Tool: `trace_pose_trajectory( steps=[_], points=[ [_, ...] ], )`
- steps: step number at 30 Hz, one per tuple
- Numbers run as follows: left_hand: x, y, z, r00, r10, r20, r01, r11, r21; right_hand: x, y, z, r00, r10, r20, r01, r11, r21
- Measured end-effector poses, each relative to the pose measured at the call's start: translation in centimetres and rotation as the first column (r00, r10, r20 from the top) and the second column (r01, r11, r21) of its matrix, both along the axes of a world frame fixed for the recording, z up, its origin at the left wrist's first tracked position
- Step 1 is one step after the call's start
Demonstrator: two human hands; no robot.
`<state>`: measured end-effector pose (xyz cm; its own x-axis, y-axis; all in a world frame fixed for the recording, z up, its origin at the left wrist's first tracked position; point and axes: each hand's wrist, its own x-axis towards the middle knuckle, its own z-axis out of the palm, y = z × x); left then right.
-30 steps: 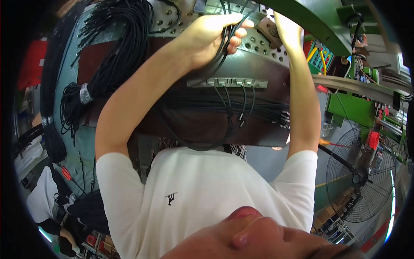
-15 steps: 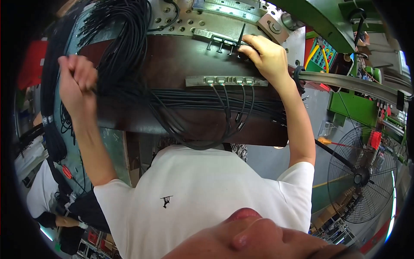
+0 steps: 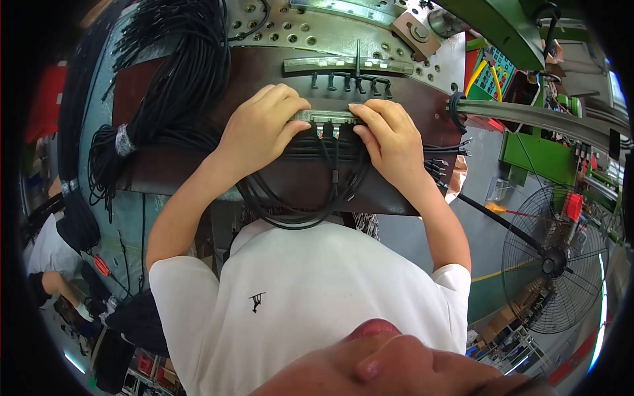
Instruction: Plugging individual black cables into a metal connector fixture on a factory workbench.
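My left hand (image 3: 263, 129) is closed on the left end of a narrow metal fixture bar (image 3: 335, 117), thumb on the near side and fingers over the top. The bar's right end sits between the thumb and fingers of my right hand (image 3: 393, 135). Small silver cable plugs (image 3: 328, 131) are seated along the bar, though my hands hide some. Their black cables (image 3: 290, 214) loop toward my body. Just beyond lies a black plastic sprue (image 3: 358, 84) with short prongs and a tall spike, beside a second metal bar (image 3: 317, 64).
A dark brown board (image 3: 261, 66) lies under everything. A thick black cable bundle (image 3: 191, 72) fills the left side. Behind is a perforated metal plate (image 3: 290, 28). A green machine arm (image 3: 498, 26) and metal rail (image 3: 528, 112) stand right, above a fan (image 3: 553, 264).
My left hand has come from the far left to the near bar. My right hand has let go of the black sprue and moved down to the bar's right end.
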<state>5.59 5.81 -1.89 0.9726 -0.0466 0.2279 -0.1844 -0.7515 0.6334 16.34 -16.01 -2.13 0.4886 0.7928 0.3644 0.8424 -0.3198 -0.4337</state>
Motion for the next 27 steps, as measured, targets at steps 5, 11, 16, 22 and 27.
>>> trace_pose_trajectory(
  steps=[5,11,16,22,27],
  points=[
    [-0.1,-1.3,2.6,0.972,0.097,-0.215,-0.235,0.424,-0.874,1.0,0.3,3.0,0.981,0.059,-0.187,-0.031,0.988,0.151],
    [3.7,-4.6,5.1,0.722,-0.493,-0.486,-0.504,0.107,-0.857,7.6,6.1,4.4,0.985,0.033,0.168,-0.061,0.984,0.166],
    [9.4,-1.0,6.3,0.734,-0.385,-0.560,-0.542,0.164,-0.824,14.7,8.5,-0.5,0.985,-0.141,0.101,0.153,0.981,-0.122],
    [16.8,2.1,3.6,0.791,-0.195,-0.580,-0.499,0.343,-0.796,17.6,6.7,-0.1,0.991,-0.038,0.126,0.052,0.992,-0.112],
    [20.1,4.2,-3.8,0.760,-0.650,-0.020,-0.426,-0.474,-0.770,17.4,7.4,-0.2,0.928,-0.034,0.372,0.118,0.972,-0.205]
  ],
)
